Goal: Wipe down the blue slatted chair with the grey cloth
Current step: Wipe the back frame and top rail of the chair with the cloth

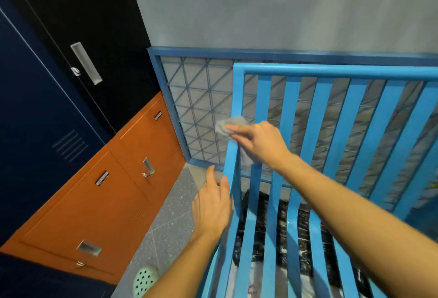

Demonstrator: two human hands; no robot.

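Observation:
The blue slatted chair [317,112] fills the right half of the head view, its backrest slats running up to a top rail. My right hand [260,141] presses the bunched grey cloth [231,124] against the chair's left upright post, about halfway up the backrest. My left hand [212,205] rests lower down against the outer side of the same left post, where backrest meets seat, fingers loosely spread and holding nothing. Part of the cloth hangs down behind my right palm.
Orange metal lockers [99,193] and dark blue lockers [35,108] stand to the left. A blue-framed wire-grid panel [194,108] leans on the grey wall behind the chair. A pale green perforated shoe [144,278] lies on the speckled floor [170,221]. Black bags sit under the seat.

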